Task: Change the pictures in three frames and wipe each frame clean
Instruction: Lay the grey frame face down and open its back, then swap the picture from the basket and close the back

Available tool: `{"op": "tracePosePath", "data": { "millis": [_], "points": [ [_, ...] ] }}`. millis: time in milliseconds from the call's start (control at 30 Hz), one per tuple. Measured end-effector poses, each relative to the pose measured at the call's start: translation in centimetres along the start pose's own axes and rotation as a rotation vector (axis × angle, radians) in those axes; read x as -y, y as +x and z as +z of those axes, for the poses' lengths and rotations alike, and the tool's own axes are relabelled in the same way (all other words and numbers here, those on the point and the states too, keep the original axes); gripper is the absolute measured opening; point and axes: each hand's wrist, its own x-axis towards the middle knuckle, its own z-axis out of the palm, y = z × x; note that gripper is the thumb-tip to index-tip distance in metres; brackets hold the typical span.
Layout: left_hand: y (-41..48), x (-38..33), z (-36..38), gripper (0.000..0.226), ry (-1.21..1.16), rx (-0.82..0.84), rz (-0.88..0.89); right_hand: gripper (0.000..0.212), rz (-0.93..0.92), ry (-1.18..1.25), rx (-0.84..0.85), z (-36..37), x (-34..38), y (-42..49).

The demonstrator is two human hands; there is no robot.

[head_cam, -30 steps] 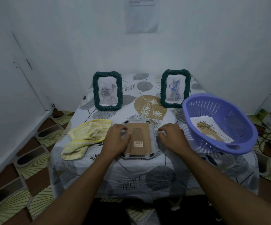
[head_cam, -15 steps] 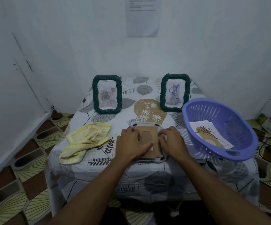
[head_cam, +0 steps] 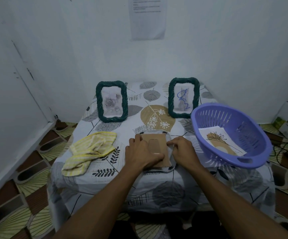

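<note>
You are at work on the 1st of 3 frames, and most of the job looks to be ahead of you. The face-down frame (head_cam: 157, 143) lies at the front centre of the tabletop (head_cam: 136, 118), with its cardboard back (head_cam: 160, 138) turned up. Your left hand (head_cam: 140, 152) lies spread and palm-down on that back, pressing it. Your right hand (head_cam: 183, 150) has curled fingers set at the frame's right edge; whether they pinch a clip or only push there is too small to tell. Nor can you tell whether the back is coming off or going on, so the picture inside may or may not be changed. The left frame (head_cam: 112, 101) with its rose print and the right frame (head_cam: 183, 97) with a blue scribble across it stand upright at the rear, both apparently untouched. The purple basket (head_cam: 253, 135) to your right holds a plant print (head_cam: 221, 142), likely a replacement. The yellow cloth (head_cam: 89, 150) lies crumpled to your left, near the frame but in neither hand, so the wiping seems not yet begun.
</note>
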Motion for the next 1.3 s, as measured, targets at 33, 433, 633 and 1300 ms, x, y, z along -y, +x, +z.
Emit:
{"op": "tracePosePath", "data": {
  "millis": [33, 433, 633, 1300],
  "points": [
    [0.0, 0.0, -0.1, 0.082, -0.031, -0.008, -0.010, 0.041, 0.000, 0.006, -0.003, 0.0, -0.1, 0.1],
    [0.0, 0.6, -1.5, 0.065, -0.243, -0.061, -0.066, 0.043, -0.035, 0.009, -0.012, 0.0, 0.2, -0.1],
    [0.4, 1.5, -2.1, 0.045, -0.376, -0.059, -0.091, 0.032, -0.090, -0.046, 0.023, 0.5, -0.4, 0.2],
    [1.0, 7.6, -2.9, 0.063, -0.019, -0.130, -0.158, 0.029, -0.095, -0.076, 0.068, -0.6, -1.1, 1.4]
  ]
}}
